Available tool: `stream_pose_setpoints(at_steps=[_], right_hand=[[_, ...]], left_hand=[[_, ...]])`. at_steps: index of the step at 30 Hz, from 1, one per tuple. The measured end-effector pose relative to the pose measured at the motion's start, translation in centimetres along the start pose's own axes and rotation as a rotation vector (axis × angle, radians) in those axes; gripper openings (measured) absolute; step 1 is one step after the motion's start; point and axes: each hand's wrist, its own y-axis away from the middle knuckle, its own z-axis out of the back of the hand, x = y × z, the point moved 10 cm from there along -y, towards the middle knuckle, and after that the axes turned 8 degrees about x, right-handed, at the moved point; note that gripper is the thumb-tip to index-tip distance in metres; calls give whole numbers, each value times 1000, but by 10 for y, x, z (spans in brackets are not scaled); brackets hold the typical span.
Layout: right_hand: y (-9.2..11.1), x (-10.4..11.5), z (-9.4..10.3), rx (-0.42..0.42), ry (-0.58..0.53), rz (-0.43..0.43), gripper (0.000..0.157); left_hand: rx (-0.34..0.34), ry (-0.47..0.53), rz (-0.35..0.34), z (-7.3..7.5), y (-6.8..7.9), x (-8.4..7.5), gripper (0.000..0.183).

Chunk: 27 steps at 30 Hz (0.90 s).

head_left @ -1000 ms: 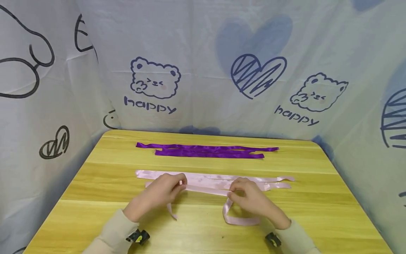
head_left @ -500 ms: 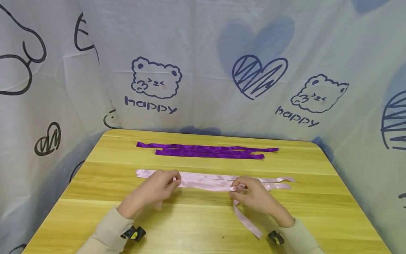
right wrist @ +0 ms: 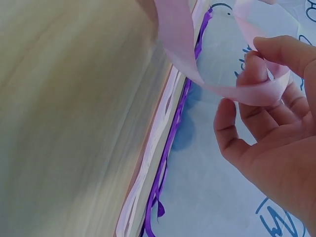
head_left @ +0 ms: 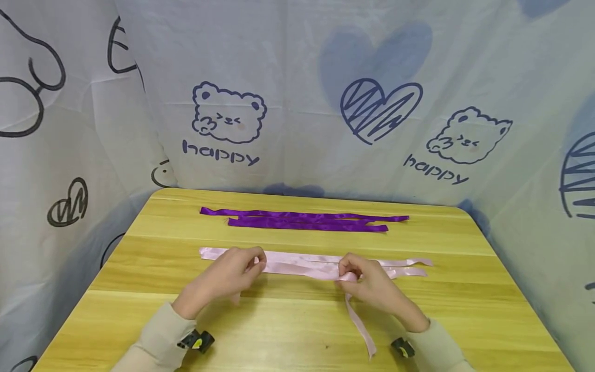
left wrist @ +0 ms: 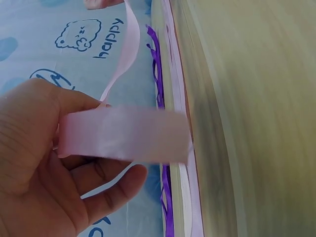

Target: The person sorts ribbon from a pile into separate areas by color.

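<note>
A strip of light pink satin ribbon (left wrist: 126, 136) runs between my two hands above the table. My left hand (head_left: 228, 276) pinches it between thumb and fingers, and a short end hangs below that hand. On the other side, my right hand (head_left: 372, 281) pinches the same strip, whose longer tail (head_left: 359, 325) dangles toward the near side. In the right wrist view the ribbon (right wrist: 180, 49) curves over the fingers. Just behind the hands lie several more pink ribbons (head_left: 214, 253), side by side, partly covered by the hands.
Farther back, several purple ribbons (head_left: 307, 225) lie in a row across the wooden table (head_left: 279, 330). A white printed cloth (head_left: 297, 139) with bears and hearts hangs around the back and sides. Both sleeved wrists carry small black devices.
My hands have drifted slightly apart, the left one leftward and back. The looped tail under my right hand has swung out and now hangs straight. The left end has shifted with its hand.
</note>
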Motion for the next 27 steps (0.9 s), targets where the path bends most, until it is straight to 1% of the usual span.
stream_pose_setpoints(at_steps=[6,8,11,15,20,23,27], right_hand=[[2,-5,-5,53,-28,-28,21],[2,-5,-7,71,-29,-15,20],[3,-3,-8,97,-44,28,18],[2,-1,-9,125,-62,66,13],[2,-1,-7,146,-78,42,14],[2,-2,-7,153,-92,23,8],[2,-3,-4,134,-87,15,7]], left_hand=[[-27,-14,2,5,2,2,14],[-30,-3,13,7,3,4,14],[-34,4,38,9,4,7,14],[-41,2,49,11,4,11,13],[-53,-4,49,12,4,13,13],[-61,-6,58,13,5,15,13],[-65,-7,67,15,6,17,13]])
